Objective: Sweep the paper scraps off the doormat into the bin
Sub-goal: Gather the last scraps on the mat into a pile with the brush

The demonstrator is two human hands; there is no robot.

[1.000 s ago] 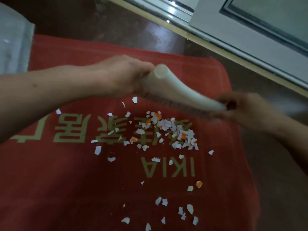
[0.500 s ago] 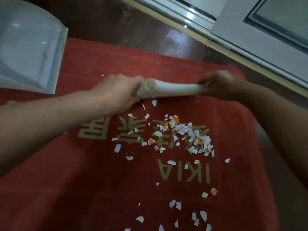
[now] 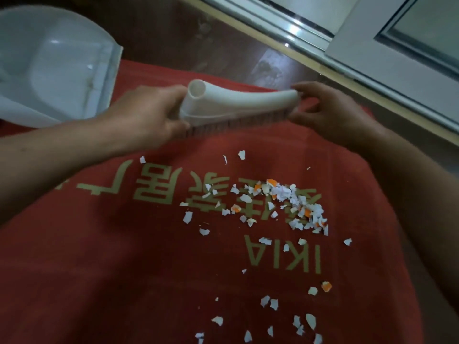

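Dark glossy floor (image 3: pixel 173 33) up top, white door frame (image 3: pixel 372 53) running across the far right corner. Red doormat (image 3: pixel 99 269) fills most of the view, gold lettering (image 3: pixel 161 187) upside down to you.

Your left grip (image 3: pixel 146 112) is wrapped round the thick end of the white brush (image 3: pixel 236 100), right by its open hollow socket. Fingers curled under the body, thumb side on top. Your right grip (image 3: pixel 330 115) pinches the tapered tip with the fingertips; the other fingers are loosely bent. Brush lies roughly level between both hands, bristles (image 3: pixel 236 124) pointing down, over the far part of the doormat. Can't tell if the bristles touch the fabric.

Paper scraps (image 3: pixel 285 202): the main pile sits on the gold lettering, on your side of the brush and apart from the bristles. Mostly white, a few orange bits mixed in. Strays lie between pile and brush. A second loose scatter (image 3: pixel 298 321) lies near the bottom edge of the view, right of centre, one orange piece among it.

White dustpan (image 3: pixel 49 65) sits at far left, open side facing the doormat, lip at the doormat's far-left corner. Touching or overlapping it, can't tell which. It's just beside your left wrist; no scraps visible in it.
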